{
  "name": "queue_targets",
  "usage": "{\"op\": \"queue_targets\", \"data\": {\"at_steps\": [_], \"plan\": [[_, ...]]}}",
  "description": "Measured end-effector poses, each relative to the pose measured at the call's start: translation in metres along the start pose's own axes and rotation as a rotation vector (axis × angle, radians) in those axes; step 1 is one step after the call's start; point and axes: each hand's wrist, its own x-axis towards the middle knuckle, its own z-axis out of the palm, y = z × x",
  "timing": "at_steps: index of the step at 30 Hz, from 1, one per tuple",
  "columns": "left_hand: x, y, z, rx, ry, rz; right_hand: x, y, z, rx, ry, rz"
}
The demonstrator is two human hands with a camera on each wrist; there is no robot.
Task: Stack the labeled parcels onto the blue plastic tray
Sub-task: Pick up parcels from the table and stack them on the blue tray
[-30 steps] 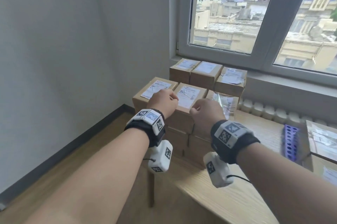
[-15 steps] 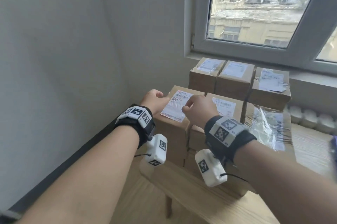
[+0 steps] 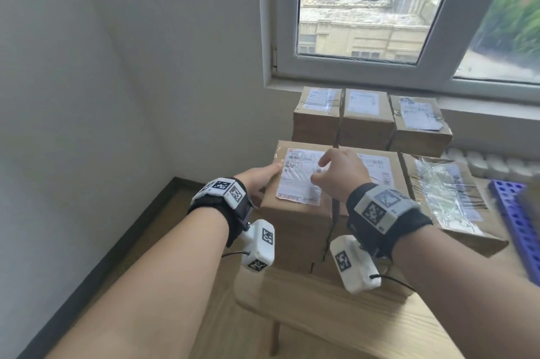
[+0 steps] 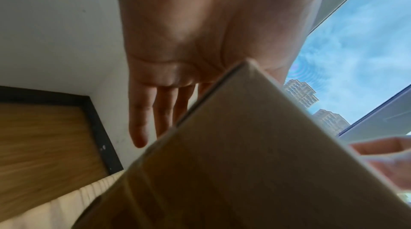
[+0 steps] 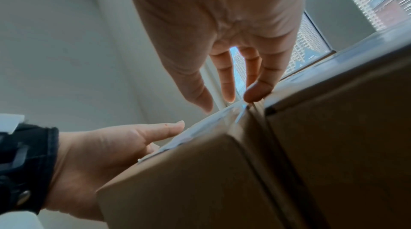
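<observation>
Brown cardboard parcels with white labels stand stacked on a wooden table (image 3: 336,317). My left hand (image 3: 260,180) lies flat against the left side of the front-left top parcel (image 3: 298,183), thumb on its top edge. In the left wrist view the fingers (image 4: 160,109) run straight along the parcel's side (image 4: 244,171). My right hand (image 3: 336,174) hovers over the parcel's right edge. Its fingertips (image 5: 229,81) reach down to the gap between this parcel (image 5: 189,171) and the neighbouring parcel (image 5: 344,127). The blue plastic tray (image 3: 517,227) shows at the far right.
Three more parcels (image 3: 368,119) sit higher in a back row under the window. A parcel wrapped in clear tape (image 3: 444,192) lies right of the middle one. A white wall and wooden floor (image 3: 181,212) lie left of the table's rounded corner.
Both hands shifted left from the middle parcels to the front-left one and opened from fists. The left hand slid onto its left side, and the right hand came to its right edge.
</observation>
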Motion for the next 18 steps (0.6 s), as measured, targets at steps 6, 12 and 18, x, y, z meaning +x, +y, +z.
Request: {"op": "queue_targets", "data": {"at_steps": [6,12,18], "plan": [[0.012,0.000,-0.001,0.006,-0.036,0.054,-0.002,-0.004,0.003,0.002,0.039,0.056],[0.016,-0.002,-0.003,0.046,-0.022,0.092,-0.003,-0.009,0.006,0.000,0.065,0.066],[0.009,0.000,-0.003,0.029,-0.021,0.078,-0.003,-0.011,0.009,0.021,0.090,0.073]]}}
